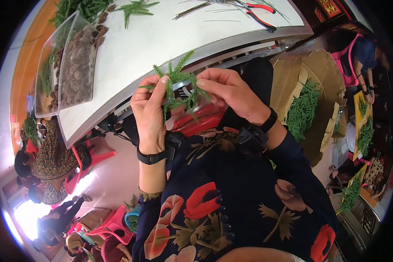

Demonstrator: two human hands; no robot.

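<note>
Between my two hands, just off the near edge of the white table (161, 35), is a green artificial pine sprig (177, 77) with several needled branches fanning out. My left hand (150, 98) pinches it at the left, thumb on top near its middle. With thumb and forefinger pressed together, my right hand (231, 89) grips a branch on the right side of the same sprig. Some lower branches hang down between the hands. How the stems join is hidden by the needles and fingers.
On the table are a clear plastic box (76, 65) of brown pine cones, red-and-black pliers (261, 14), thin wires, and another green sprig (136, 9). To my right, an open cardboard box (286, 72) holds green sprigs. Red chairs and other people are around.
</note>
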